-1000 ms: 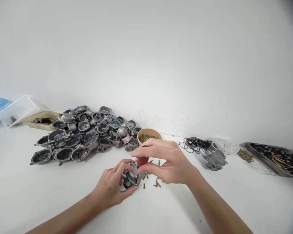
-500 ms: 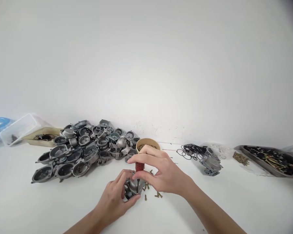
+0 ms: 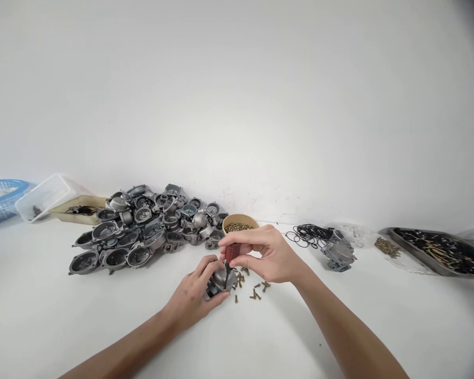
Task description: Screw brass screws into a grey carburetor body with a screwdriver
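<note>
My left hand [image 3: 199, 287] is wrapped round a grey metal carburetor [image 3: 223, 279] on the white table, fingers on its far side and thumb along its near edge. Above it, my right hand [image 3: 263, 252] grips the red handle of a screwdriver [image 3: 231, 253] between thumb and fingers. The dark shaft points down, its tip at the near rim of the carburetor. Whether a screw sits under the tip is too small to tell. Loose brass-coloured screws [image 3: 256, 295] lie just right of the carburetor. Behind my right hand stands a tan bowl [image 3: 240, 218] of similar screws.
Many grey carburetor bodies [image 3: 116, 258] are heaped at the left. Beyond them are a yellowish tray [image 3: 63, 210], a clear bin [image 3: 43, 197] and a blue basket [image 3: 6, 202]. To the right lie black rubber rings [image 3: 310, 235], another carburetor [image 3: 338, 253], a screw pile [image 3: 387, 247] and a metal tray [image 3: 444, 266].
The view has shifted a little. My right hand has turned and opened less widely around the screwdriver handle, which now leans slightly. My left hand keeps its hold on the carburetor.
</note>
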The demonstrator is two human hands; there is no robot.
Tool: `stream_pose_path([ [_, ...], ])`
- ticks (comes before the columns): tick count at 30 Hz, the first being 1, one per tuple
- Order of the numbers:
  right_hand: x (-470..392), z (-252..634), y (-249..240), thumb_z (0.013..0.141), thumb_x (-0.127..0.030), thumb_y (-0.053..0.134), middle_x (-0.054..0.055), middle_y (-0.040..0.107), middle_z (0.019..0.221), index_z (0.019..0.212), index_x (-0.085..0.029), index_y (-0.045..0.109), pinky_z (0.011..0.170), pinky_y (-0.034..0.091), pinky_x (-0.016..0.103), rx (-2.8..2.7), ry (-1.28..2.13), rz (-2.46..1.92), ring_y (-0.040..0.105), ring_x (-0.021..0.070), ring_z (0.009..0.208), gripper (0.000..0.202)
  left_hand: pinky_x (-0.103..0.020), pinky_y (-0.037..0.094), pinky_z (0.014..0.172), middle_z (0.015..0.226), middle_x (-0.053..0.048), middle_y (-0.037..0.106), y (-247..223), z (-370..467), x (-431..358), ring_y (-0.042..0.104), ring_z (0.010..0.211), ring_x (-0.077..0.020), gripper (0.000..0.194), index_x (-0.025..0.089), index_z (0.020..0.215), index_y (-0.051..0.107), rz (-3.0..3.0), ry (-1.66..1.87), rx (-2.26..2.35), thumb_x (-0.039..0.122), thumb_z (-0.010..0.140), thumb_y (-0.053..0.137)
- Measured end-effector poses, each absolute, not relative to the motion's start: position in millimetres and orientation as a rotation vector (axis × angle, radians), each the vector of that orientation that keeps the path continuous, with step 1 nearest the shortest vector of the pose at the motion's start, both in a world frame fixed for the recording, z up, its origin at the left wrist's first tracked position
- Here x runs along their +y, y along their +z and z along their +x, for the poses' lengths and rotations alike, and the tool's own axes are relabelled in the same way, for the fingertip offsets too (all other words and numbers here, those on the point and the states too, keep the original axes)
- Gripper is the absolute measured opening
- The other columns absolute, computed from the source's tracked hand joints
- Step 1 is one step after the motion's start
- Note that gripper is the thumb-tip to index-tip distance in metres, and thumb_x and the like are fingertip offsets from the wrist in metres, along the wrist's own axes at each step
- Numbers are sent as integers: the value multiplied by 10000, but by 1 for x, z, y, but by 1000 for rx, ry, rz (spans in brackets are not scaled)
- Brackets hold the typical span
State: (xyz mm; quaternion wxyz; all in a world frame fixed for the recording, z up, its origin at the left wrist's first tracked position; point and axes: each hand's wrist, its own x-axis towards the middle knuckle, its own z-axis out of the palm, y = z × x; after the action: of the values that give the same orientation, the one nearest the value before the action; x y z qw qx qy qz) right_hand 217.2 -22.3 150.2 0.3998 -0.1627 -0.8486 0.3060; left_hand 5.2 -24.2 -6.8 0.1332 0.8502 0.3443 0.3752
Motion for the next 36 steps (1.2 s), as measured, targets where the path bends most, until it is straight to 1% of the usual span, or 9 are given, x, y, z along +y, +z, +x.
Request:
stream_pose_path([
  [7, -26, 212, 147, 866, -104, 699, 35, 742, 948, 1173, -180, 728, 786, 664, 263, -2034, 808, -535, 737, 146, 862, 317, -293, 587, 624, 1352, -79, 532, -7, 10, -26, 703, 860, -186, 419, 293, 1297, 422, 2453, 1110, 1097, 390, 951, 638],
  [11, -31, 213, 149, 875, -135, 704, 38, 750, 944, 1159, -176, 728, 807, 670, 284, -2025, 754, -543, 736, 148, 838, 288, -308, 598, 714, 1345, -76, 533, -7, 9, -23, 690, 900, -182, 391, 285, 1269, 448, 2396, 1113, 1041, 395, 949, 645],
  [15, -35, 238, 169, 867, -218, 759, 62, 754, 928, 1042, -168, 730, 768, 673, 303, -1835, 554, -611, 743, 177, 826, 185, -307, 589, 732, 1362, -79, 537, -5, 2, -17, 675, 881, -173, 399, 292, 1274, 483, 2381, 1024, 959, 374, 930, 669],
  [17, -34, 262, 172, 832, -249, 803, 70, 753, 938, 1018, -174, 711, 799, 668, 341, -1676, 384, -726, 747, 200, 851, 220, -310, 586, 716, 1402, -90, 521, -6, -2, -16, 660, 822, -155, 406, 296, 1286, 492, 2383, 1003, 939, 378, 930, 668],
  [20, -29, 300, 146, 807, -322, 828, 77, 757, 918, 985, -179, 708, 790, 657, 356, -1696, 250, -977, 745, 210, 813, 259, -314, 590, 703, 1503, -107, 439, -9, -5, -15, 648, 788, -137, 452, 317, 1339, 495, 2351, 992, 913, 407, 930, 667],
  [24, -24, 339, 70, 847, -397, 774, 105, 754, 982, 901, -182, 648, 817, 640, 390, -1640, 118, -1149, 745, 234, 849, 254, -305, 608, 776, 1530, -115, 402, -10, -7, -14, 661, 1029, -201, 517, 325, 1385, 514, 2265, 984, 824, 362, 906, 702],
  [27, -21, 357, 26, 867, -421, 741, 128, 740, 1057, 905, -190, 591, 825, 636, 402, -1592, 228, -1208, 742, 254, 913, 279, -312, 614, 831, 1502, -125, 429, -12, -8, -12, 623, 1166, -240, 580, 319, 1401, 519, 2233, 980, 789, 307, 867, 744],
  [31, -19, 367, 10, 911, -401, 657, 117, 732, 1080, 911, -189, 610, 860, 616, 382, -1746, 270, -1341, 733, 234, 902, 217, -355, 606, 921, 1489, -126, 436, -20, -9, -10, 587, 1246, -266, 689, 321, 1427, 507, 2284, 987, 788, 291, 806, 803],
  [36, -20, 368, 16, 919, -290, 585, 88, 711, 1147, 1039, -214, 708, 922, 574, 388, -2135, 133, -1451, 694, 231, 1000, 188, -332, 626, 867, 1422, -105, 507, -24, -8, -12, 660, 1127, -233, 586, 320, 1368, 556, 2419, 1117, 809, 294, 820, 760],
])
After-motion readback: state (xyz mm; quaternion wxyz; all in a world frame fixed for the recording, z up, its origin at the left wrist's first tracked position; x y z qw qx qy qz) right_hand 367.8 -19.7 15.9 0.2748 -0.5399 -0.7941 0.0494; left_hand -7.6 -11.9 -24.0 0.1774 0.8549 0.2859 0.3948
